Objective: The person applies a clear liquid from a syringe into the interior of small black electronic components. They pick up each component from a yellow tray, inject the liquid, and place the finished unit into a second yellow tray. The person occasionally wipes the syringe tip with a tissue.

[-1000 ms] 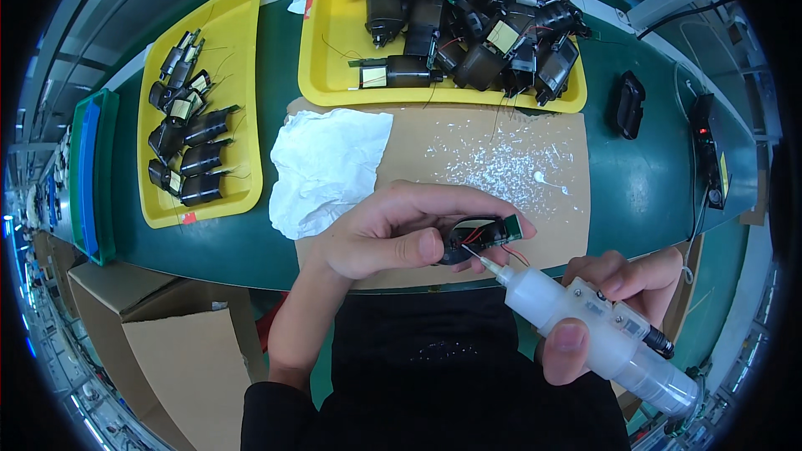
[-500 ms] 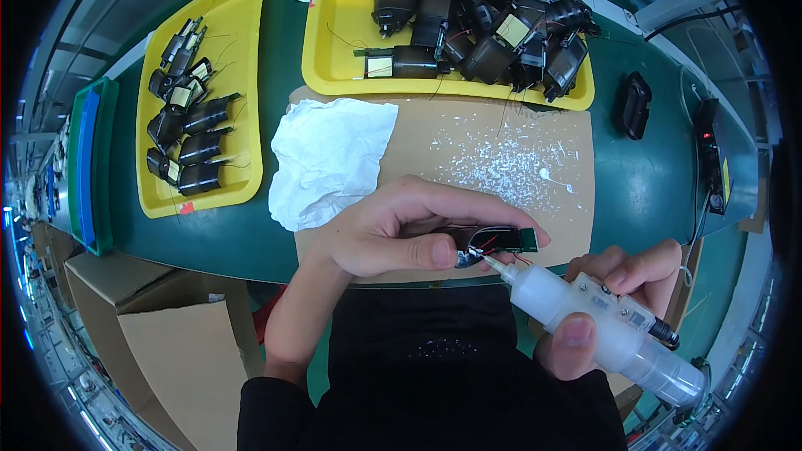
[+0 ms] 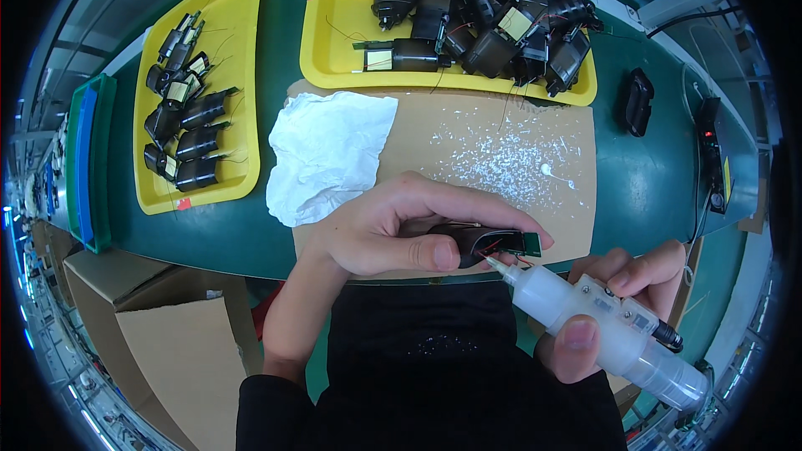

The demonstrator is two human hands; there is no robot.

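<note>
My left hand point(image 3: 401, 230) grips a small black motor-like part point(image 3: 484, 244) with thin red wires and a green circuit board at its right end. My right hand point(image 3: 610, 317) holds a translucent white glue dispenser point(image 3: 593, 321). Its pointed nozzle tip touches the part just below the circuit board. Both hands hover at the near edge of a brown cardboard mat point(image 3: 501, 150) that is speckled with dried white glue drops.
A crumpled white cloth point(image 3: 326, 154) lies on the mat's left end. A yellow tray point(image 3: 334, 33) at the back holds several black parts; another yellow tray point(image 3: 242, 50) at left holds several more. A black device point(image 3: 637, 100) and a black box point(image 3: 713, 154) sit at right. Cardboard boxes point(image 3: 159, 326) stand below left.
Both hands and the part have shifted slightly left and closer; the nozzle tip stays against the part near the circuit board.
</note>
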